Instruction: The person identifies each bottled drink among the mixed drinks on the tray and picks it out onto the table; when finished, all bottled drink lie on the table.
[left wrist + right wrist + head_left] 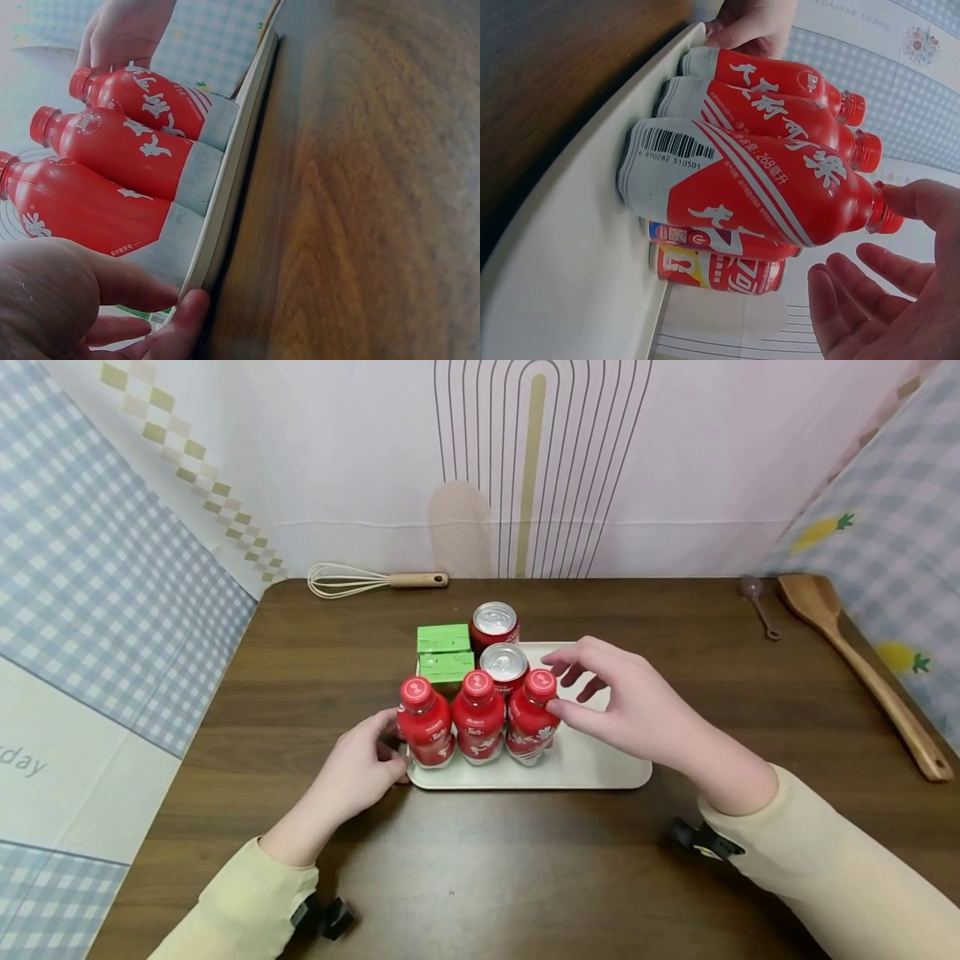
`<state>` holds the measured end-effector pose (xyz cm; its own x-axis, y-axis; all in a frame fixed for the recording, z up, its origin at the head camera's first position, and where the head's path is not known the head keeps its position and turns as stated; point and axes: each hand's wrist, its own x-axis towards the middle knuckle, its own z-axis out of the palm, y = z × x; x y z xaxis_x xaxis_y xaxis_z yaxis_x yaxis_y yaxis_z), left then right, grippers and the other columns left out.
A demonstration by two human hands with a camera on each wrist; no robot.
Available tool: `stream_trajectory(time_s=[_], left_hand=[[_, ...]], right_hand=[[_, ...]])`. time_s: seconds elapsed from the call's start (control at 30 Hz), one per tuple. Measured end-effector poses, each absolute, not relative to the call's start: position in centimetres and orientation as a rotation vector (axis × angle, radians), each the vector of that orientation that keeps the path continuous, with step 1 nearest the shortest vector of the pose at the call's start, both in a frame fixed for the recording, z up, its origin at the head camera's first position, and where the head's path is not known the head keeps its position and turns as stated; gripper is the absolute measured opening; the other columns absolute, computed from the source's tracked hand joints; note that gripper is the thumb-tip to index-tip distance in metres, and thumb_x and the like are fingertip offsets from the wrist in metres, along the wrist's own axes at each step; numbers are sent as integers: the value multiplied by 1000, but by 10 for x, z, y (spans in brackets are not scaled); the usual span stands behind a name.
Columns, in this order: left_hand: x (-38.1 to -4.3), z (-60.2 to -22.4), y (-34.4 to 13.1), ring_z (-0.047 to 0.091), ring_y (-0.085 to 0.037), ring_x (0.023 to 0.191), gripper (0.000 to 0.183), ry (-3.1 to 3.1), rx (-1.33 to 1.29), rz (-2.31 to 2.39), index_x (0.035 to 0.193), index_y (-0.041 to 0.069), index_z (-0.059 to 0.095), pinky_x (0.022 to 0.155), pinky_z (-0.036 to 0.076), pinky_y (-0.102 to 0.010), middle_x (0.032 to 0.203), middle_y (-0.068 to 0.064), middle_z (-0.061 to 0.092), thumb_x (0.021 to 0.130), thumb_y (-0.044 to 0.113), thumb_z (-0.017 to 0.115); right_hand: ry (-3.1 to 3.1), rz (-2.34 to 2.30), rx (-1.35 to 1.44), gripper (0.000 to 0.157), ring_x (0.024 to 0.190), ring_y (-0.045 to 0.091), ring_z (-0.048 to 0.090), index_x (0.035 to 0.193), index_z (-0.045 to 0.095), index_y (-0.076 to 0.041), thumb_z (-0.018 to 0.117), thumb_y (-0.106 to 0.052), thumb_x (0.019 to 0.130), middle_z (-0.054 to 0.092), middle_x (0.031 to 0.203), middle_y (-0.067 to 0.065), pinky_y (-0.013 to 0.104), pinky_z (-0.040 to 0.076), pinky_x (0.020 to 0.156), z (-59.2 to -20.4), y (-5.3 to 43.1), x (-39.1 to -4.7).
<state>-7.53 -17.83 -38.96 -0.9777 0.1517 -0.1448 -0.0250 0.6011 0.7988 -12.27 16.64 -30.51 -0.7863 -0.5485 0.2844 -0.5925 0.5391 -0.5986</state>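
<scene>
Three red bottles stand upright in a row along the front of a white tray (pixel 603 764): a left bottle (pixel 429 743), a middle one (pixel 480 735) and a right one (pixel 531 733). My left hand (pixel 358 772) grips the tray's left front corner, thumb and finger at the rim beside the left bottle. With fingers spread, my right hand (pixel 633 706) is at the right bottle, its thumb touching the red cap (pixel 885 208). Behind the bottles are two red cans, a nearer can (pixel 504 662) and a farther can (pixel 495 620), beside two green cartons (pixel 446 667).
A whisk (pixel 390 580) lies at the table's back left. Toward the right edge lie a small brown spoon (pixel 759 606) and a long wooden spatula (pixel 862 668). A patterned curtain (pixel 360 460) hangs behind the wooden table (pixel 510 868).
</scene>
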Motion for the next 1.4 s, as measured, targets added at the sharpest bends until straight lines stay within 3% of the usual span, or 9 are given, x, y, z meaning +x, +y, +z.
stream_trajectory(time_s=[0.2,0.67,1.03,1.4], left_hand=[[-75,-391,-179,68,-15,75,46,2669,127,1280,130,1,63,63,58,-29,116,-16,64,85,-1,63],[-74,-388,-178,69,-15,71,44,2646,118,1302,131,0,64,61,57,-28,115,-16,62,88,-2,64],[-74,-390,-178,69,-15,71,44,2647,116,1297,133,0,63,61,57,-29,114,-16,62,88,-2,65],[-74,-390,-178,68,-14,71,44,2660,122,1281,132,5,65,60,56,-29,114,-15,61,88,0,65]], right_hand=[[-2675,1123,1033,39,101,11,61,121,69,-19,84,-17,85,68,115,-9,31,59,77,-308,160,-122],[-2619,1097,1072,33,96,6,60,113,70,-19,85,-17,84,68,107,-11,28,58,75,-310,151,-124],[-2604,1057,1035,36,87,11,61,113,71,-20,86,-16,81,64,102,-9,38,46,85,-311,148,-123],[-2618,1079,997,34,88,8,60,112,72,-18,86,-14,81,64,104,-8,30,53,77,-309,146,-121]])
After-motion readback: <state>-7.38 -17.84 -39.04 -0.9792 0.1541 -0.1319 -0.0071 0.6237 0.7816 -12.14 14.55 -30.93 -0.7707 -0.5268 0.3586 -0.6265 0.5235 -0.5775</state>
